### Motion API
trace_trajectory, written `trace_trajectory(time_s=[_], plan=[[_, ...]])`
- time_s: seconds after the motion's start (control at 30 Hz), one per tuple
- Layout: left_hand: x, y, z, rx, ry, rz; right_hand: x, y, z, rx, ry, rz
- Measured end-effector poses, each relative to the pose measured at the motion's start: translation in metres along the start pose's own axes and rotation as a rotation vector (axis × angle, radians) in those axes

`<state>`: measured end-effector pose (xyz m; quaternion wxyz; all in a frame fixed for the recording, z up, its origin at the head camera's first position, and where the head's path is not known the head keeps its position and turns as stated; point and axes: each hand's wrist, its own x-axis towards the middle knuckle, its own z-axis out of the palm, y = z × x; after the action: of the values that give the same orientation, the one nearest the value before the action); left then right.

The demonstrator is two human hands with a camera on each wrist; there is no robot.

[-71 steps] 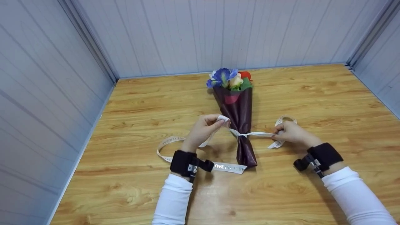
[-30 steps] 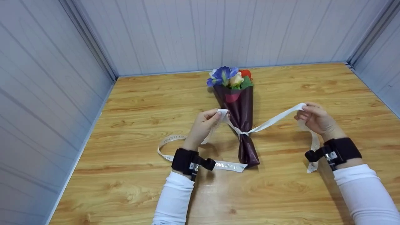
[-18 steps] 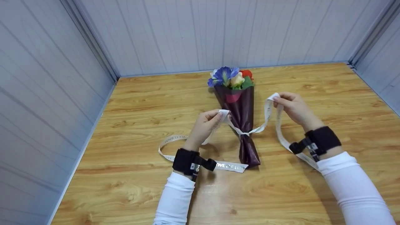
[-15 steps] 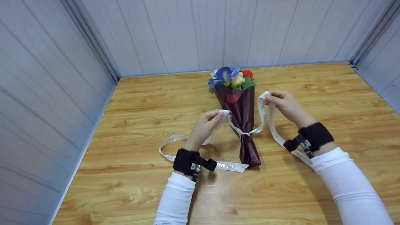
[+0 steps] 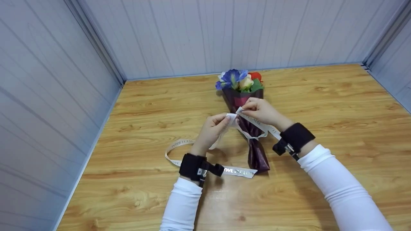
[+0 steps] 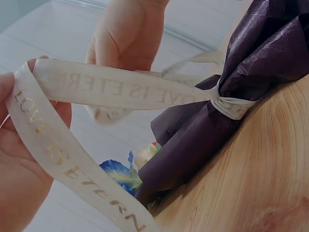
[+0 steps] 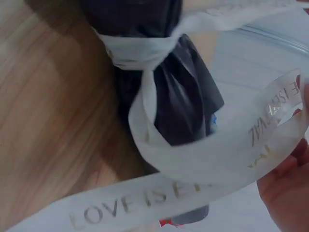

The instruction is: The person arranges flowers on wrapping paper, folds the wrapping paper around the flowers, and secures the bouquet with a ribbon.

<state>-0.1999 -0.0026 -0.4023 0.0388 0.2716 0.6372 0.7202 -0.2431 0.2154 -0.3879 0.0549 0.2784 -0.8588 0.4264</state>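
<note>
A flower bouquet in dark maroon wrapping (image 5: 259, 158) lies on the table, blooms (image 5: 234, 79) toward the back wall. White ribbon (image 5: 239, 172) printed with "LOVE IS ETERNAL" is tied round its narrow waist; the knot (image 6: 233, 107) shows in the left wrist view. Left of the waist, my left hand (image 5: 208, 131) pinches one ribbon tail, folded over between thumb and fingers. My right hand (image 5: 265, 112), over the wrapping, pinches the other tail, which loops back from the knot in the right wrist view. The fingertips of both hands are close together above the bouquet.
The left tail curls in a loose loop (image 5: 171, 150) on the wooden table (image 5: 144, 199), its cut end near the wrapping's foot. Pale panel walls (image 5: 212, 35) stand behind and on both sides. Each wrist wears a black strap (image 5: 297, 137) with a small camera.
My right hand drew its tail out to the right, then swung back left across the bouquet to beside my left hand. My left hand has stayed nearly still, holding its tail.
</note>
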Motion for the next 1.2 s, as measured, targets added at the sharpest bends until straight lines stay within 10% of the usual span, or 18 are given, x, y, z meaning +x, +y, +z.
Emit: trace_trajectory(time_s=[0.87, 1.2], plan=[[0.001, -0.001, 0.002, -0.047, -0.018, -0.037, 0.0, 0.012, 0.023, -0.207, -0.167, 0.114], [0.001, -0.004, 0.003, -0.085, -0.025, -0.036, -0.007, 0.003, 0.005, -0.036, 0.003, 0.15]])
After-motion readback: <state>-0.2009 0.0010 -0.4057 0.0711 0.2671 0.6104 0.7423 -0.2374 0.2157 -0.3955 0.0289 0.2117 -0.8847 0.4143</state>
